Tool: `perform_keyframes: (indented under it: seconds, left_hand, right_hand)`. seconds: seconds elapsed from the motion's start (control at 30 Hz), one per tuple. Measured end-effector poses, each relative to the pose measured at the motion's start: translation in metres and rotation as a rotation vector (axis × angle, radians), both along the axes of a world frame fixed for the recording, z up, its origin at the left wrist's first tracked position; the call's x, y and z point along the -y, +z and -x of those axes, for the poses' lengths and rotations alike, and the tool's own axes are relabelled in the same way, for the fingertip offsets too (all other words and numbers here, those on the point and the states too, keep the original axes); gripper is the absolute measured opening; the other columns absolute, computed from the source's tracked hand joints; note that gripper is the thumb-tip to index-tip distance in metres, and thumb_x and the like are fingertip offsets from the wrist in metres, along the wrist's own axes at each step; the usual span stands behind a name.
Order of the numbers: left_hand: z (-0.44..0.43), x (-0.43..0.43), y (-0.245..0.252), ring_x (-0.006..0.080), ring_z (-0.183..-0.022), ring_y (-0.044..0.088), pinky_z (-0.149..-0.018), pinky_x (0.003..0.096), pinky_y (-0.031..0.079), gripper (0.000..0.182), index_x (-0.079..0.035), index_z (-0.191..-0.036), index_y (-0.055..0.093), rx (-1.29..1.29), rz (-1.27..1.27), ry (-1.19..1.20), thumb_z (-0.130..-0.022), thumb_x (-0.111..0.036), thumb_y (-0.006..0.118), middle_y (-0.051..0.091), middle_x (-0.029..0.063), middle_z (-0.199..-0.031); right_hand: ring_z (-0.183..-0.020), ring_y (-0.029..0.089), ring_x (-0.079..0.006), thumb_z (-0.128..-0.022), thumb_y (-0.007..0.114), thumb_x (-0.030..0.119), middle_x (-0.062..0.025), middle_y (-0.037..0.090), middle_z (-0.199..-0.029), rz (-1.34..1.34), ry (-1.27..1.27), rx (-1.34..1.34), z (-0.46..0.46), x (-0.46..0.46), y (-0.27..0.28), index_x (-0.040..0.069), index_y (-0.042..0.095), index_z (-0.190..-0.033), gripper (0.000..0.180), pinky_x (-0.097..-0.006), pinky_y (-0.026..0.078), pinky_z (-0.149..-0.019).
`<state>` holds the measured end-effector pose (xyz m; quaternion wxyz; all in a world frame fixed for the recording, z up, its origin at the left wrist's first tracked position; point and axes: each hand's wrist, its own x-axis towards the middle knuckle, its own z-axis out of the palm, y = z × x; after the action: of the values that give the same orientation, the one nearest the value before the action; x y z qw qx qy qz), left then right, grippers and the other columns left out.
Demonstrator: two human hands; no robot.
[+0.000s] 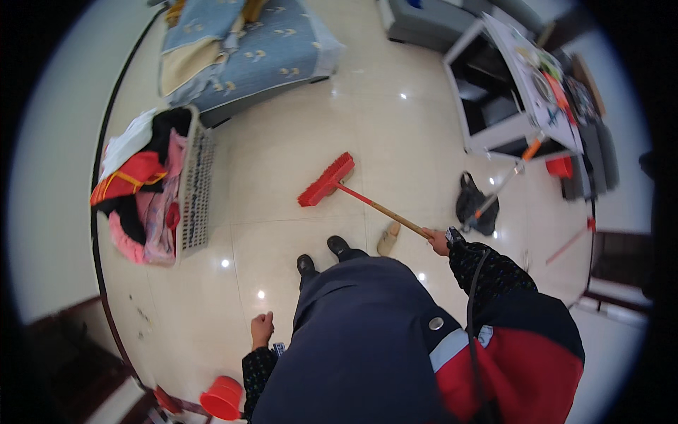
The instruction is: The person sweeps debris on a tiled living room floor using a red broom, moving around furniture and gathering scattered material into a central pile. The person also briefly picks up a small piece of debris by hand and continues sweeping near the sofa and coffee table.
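Observation:
My right hand [438, 242] grips the upper end of a broom's wooden handle [394, 214]. The handle runs away from me to the left, into a red socket. At its far end the broom's red bristled head [327, 180] rests tilted on the tiled floor, beyond my shoes [337, 245]. Low at my left side hangs my left hand [261, 328], its fingers curled with nothing visible in them. A tan slipper [389, 239] lies on the floor just below the broom handle, near my right hand.
At left stands a light plastic basket [197, 191] heaped with clothes. Ahead is a bed or couch with a blue cover [275, 50]. To the right are a cluttered white table [495, 130], a dark bag [474, 204] and a slanting pole [511, 175]. A red bucket [221, 397] sits behind my left.

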<state>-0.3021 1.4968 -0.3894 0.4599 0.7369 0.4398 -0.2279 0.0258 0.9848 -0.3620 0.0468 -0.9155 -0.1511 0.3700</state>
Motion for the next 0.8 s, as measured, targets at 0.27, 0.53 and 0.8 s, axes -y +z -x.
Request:
perform_keyframes:
  seconds: [0.27, 0.53, 0.8]
  left_hand:
    - [-0.083, -0.107, -0.009, 0.0125, -0.039, 0.046, -0.039, 0.0268, 0.038, 0.038, -0.002, -0.056, 0.050, 0.132, -0.038, -0.208, -0.084, -0.027, 0.054, 0.048, 0.0043, -0.046]
    - [-0.127, -0.107, -0.027, 0.0139, -0.038, 0.047, -0.039, 0.0286, 0.038, 0.041, -0.002, -0.054, 0.050, 0.105, 0.085, -0.310, -0.084, -0.029, 0.053, 0.049, 0.0053, -0.045]
    - [-0.226, -0.088, -0.032, 0.0270, -0.051, 0.056, -0.053, 0.0389, 0.044, 0.041, 0.000, -0.063, 0.058, 0.082, -0.035, -0.573, -0.080, -0.037, 0.054, 0.056, 0.0144, -0.054]
  right_hand:
    - [-0.057, 0.052, -0.0225, -0.084, 0.044, 0.010, -0.0111, 0.053, -0.064, 0.108, -0.346, -0.165, 0.157, 0.085, 0.059, 0.018, 0.039, -0.130, 0.046, -0.0344, 0.043, -0.054]
    - [-0.088, 0.058, -0.0336, -0.083, 0.051, 0.021, -0.0165, 0.061, -0.094, 0.319, -0.591, 0.012, 0.208, 0.054, 0.149, 0.009, 0.054, -0.110, 0.030, -0.0412, 0.045, -0.077]
    - [-0.076, 0.058, -0.0363, -0.079, 0.056, 0.034, -0.0206, 0.061, -0.075, 0.136, -0.869, 0.202, 0.181, -0.006, 0.064, 0.001, 0.063, -0.076, 0.035, -0.0456, 0.045, -0.068]
